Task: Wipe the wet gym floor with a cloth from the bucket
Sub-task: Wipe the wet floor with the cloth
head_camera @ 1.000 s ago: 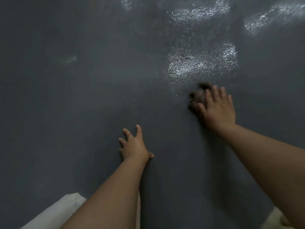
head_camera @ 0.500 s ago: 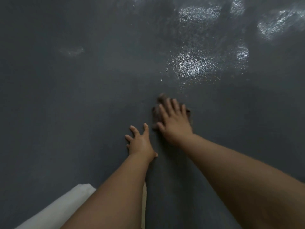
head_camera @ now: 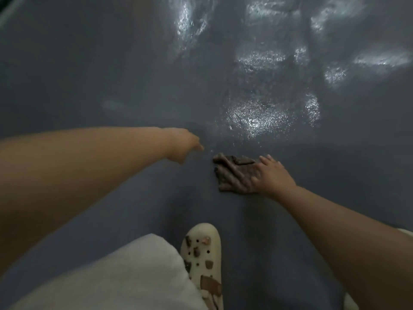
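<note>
A crumpled dark brown cloth (head_camera: 232, 173) lies on the grey gym floor (head_camera: 111, 63). My right hand (head_camera: 273, 175) presses flat on the cloth's right part, fingers spread. My left hand (head_camera: 184, 145) reaches in from the left, just left of the cloth and apart from it. It is blurred, holds nothing, and one fingertip points towards the cloth. A shiny wet patch (head_camera: 257, 118) glistens just beyond the cloth. No bucket is in view.
More wet, reflective patches (head_camera: 263, 57) spread over the far floor towards the top right. My cream clog (head_camera: 202, 260) with charms stands on the floor below the cloth, next to my white trouser leg (head_camera: 134, 276).
The view has risen and pulled back, so my foot and leg now show. My right hand has swept the cloth rightwards. My left arm now comes in from the left and the hand has left its flat rest.
</note>
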Tool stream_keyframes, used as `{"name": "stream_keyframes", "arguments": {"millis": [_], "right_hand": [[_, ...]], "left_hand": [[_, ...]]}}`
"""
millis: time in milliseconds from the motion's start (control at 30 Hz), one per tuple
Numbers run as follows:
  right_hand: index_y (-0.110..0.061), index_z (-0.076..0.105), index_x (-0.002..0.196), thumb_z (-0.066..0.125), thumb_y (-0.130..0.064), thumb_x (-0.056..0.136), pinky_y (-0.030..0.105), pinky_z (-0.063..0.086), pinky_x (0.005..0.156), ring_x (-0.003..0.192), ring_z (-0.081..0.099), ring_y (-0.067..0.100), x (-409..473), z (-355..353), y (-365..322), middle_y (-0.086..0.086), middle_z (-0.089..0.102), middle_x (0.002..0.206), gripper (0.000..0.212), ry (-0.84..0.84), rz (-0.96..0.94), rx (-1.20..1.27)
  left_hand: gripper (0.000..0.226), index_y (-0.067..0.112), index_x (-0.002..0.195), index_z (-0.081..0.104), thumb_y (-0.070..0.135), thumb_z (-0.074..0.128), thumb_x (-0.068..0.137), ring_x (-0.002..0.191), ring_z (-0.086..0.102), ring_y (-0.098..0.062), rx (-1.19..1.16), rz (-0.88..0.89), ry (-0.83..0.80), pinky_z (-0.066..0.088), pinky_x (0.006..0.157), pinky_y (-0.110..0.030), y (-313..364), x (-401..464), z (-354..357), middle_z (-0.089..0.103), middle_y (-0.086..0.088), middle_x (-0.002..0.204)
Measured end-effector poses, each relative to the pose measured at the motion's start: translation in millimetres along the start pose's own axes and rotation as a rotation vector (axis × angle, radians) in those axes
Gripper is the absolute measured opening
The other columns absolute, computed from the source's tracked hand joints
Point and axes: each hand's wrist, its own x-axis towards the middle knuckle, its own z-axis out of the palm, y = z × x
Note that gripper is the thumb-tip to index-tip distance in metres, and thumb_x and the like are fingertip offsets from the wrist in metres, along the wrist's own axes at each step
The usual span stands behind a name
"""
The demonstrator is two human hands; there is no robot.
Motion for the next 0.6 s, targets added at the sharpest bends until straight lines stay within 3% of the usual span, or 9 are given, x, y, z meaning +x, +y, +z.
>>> {"name": "stream_keyframes", "arguments": {"millis": [133,300,433,600], "right_hand": [[-0.018,0.036,0.144,0.047,-0.034,0.095,0.038,0.011,0.116,0.146,0.008,0.022,-11,-17,5,0.005,0.017,0.157,0.053,-0.02,0.05,-0.024],[-0.02,0.035,0.145,0.047,-0.034,0.095,0.035,0.012,0.117,0.146,0.008,0.019,-14,-30,13,0.004,0.016,0.158,0.053,-0.06,0.043,-0.13],[-0.021,0.033,0.145,0.047,-0.034,0.095,0.035,0.013,0.118,0.146,0.008,0.019,2,-31,23,0.004,0.015,0.158,0.053,-0.117,0.042,-0.206],[-0.021,0.031,0.146,0.046,-0.032,0.096,0.034,0.012,0.117,0.146,0.007,0.019,33,-25,32,0.005,0.013,0.158,0.053,-0.178,0.04,-0.205]], "left_hand": [[0.071,0.023,0.15,0.019,0.018,0.059,0.091,0.143,0.019,-0.021,-0.254,-0.008,0.21,0.018,0.111,-0.025,17,3,20,0.009,-0.005,0.159],[0.062,0.014,0.149,0.022,0.019,0.053,0.095,0.144,0.013,-0.027,-0.568,0.035,0.34,0.017,0.116,-0.032,85,49,55,0.008,-0.012,0.157],[0.061,0.008,0.15,0.015,0.014,0.045,0.097,0.145,0.0,-0.032,-0.594,0.101,0.37,0.006,0.118,-0.037,144,97,68,-0.005,-0.014,0.158],[0.071,0.015,0.151,-0.001,0.046,0.035,0.098,0.141,-0.022,-0.035,-0.527,-0.001,0.339,-0.013,0.111,-0.052,176,150,70,-0.023,-0.014,0.155]]}}
